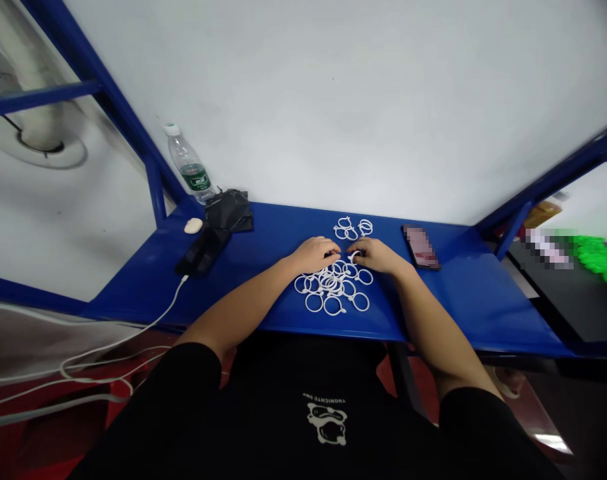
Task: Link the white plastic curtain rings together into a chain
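Observation:
A heap of white plastic rings with small eyelets (313, 303) lies on the blue shelf in front of me. Pinched between the fingers of my right hand (378, 257) is one white ring (354, 257), just above the heap's right side. My left hand (313, 254) is curled at the heap's upper left, thumb and fingertips close together. Whether anything is between them I cannot make out. Beyond my hands lie two small groups of rings, a left group (341, 233) and a right group (365, 227).
A phone (421, 247) lies right of my right hand. To the left are a black device (203, 250) with a white cable (171, 303), a crumpled black bag (229, 211), a beige lump (193, 226) and a plastic bottle (196, 175). A white wall (343, 133) rises behind.

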`<state>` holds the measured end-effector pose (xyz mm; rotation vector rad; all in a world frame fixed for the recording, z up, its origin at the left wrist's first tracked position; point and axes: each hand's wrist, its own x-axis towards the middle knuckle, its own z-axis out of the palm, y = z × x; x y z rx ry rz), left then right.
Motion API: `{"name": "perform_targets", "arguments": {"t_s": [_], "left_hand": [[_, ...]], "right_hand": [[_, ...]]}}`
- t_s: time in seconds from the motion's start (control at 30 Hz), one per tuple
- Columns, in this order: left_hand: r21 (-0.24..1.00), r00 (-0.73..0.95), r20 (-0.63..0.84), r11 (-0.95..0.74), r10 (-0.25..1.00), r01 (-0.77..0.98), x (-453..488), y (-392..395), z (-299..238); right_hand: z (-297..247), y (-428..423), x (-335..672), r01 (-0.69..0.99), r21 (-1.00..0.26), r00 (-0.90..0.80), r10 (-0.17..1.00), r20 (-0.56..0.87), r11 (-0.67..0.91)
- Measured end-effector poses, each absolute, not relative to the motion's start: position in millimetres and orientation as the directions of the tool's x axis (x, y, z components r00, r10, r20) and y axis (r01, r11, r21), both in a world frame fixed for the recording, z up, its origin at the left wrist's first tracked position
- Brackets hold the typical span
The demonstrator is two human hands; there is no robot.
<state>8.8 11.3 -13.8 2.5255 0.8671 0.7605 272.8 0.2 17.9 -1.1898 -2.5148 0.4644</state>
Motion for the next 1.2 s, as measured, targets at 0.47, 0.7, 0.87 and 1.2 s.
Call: {"name": "perform_targets", "arguments": {"t_s": [0.47, 0.7, 0.87, 1.2], "left_hand": [[0.483, 0.663, 0.348, -0.732, 0.663, 0.48, 9, 9, -11], [0.538, 0.581, 0.418, -0.706, 0.698, 0.461, 8, 7, -9], [0.556, 0.519, 0.486, -0.707, 0.703, 0.436, 5, 4, -5], [0.521, 0.566, 0.433, -0.707, 0.701, 0.477, 3, 9, -10]], "right_hand": [[15, -25, 227, 0.638, -0.558, -0.358, 0.846, 0.396, 0.531], [15, -21, 235, 0.609, -0.541, -0.42, 0.815, 0.399, 0.579], [15, -18, 238, 0.628, -0.508, -0.451, 0.807, 0.381, 0.59], [11, -17, 237, 0.624, -0.492, -0.494, 0.794, 0.354, 0.608]]}}
